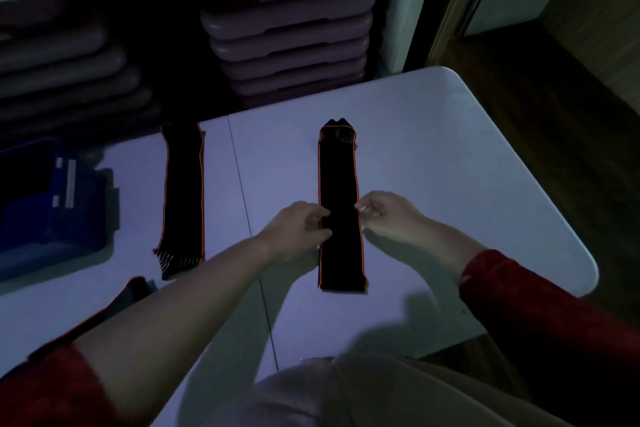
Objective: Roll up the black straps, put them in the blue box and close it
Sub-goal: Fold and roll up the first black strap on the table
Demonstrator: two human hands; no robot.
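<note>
Two black straps with orange edges lie flat and lengthwise on the white table (450, 156). The right strap (338, 170) runs from the far middle toward me. My left hand (294, 229) pinches its left edge and my right hand (384, 215) pinches its right edge, both near the strap's middle. The left strap (183, 191) lies untouched, its near end frayed with white stripes. The blue box (52, 204) stands open at the table's left edge.
Stacks of purple plastic cases (291, 35) fill the shelf behind the table. A small dark object (138, 288) lies by my left forearm. The table's rounded right corner ends above dark wooden floor (554, 114). The room is dim.
</note>
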